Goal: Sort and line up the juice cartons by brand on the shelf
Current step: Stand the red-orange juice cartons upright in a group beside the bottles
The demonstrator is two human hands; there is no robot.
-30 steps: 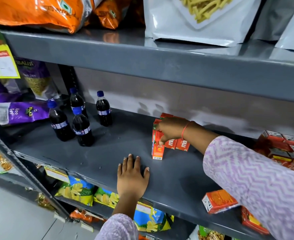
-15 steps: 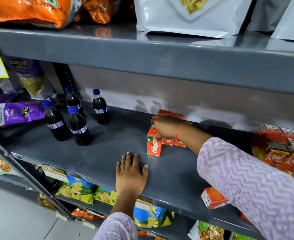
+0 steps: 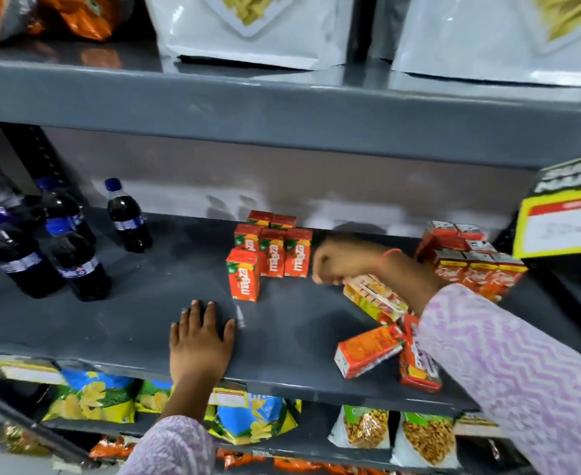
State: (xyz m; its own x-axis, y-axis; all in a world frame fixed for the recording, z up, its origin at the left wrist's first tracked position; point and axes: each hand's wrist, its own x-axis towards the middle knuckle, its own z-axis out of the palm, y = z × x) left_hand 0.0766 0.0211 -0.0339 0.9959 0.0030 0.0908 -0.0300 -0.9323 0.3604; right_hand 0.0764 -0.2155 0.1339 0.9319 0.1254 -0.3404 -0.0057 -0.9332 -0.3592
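Several orange-red Maaza cartons (image 3: 272,255) stand upright in a cluster mid-shelf, one (image 3: 243,274) in front of the rest. A group of red Real cartons (image 3: 472,267) stands at the right. Three cartons lie flat: a multicoloured one (image 3: 376,299), an orange one (image 3: 367,351) and a red one (image 3: 417,363). My right hand (image 3: 342,262) hovers blurred between the Maaza cluster and the multicoloured carton, fingers curled at its left end; whether it grips is unclear. My left hand (image 3: 201,341) lies flat, fingers apart, on the grey shelf (image 3: 128,323).
Several dark cola bottles (image 3: 76,265) stand at the shelf's left, one further back (image 3: 128,216). The upper shelf's edge (image 3: 282,111) hangs low overhead with white pouches on it. A yellow price tag (image 3: 563,221) juts in at the right. Snack bags (image 3: 93,395) fill the shelf below.
My right hand let go of the front Maaza carton, now upright, and swung right to the lying multicoloured carton. The view shifted right. My left hand stayed put.
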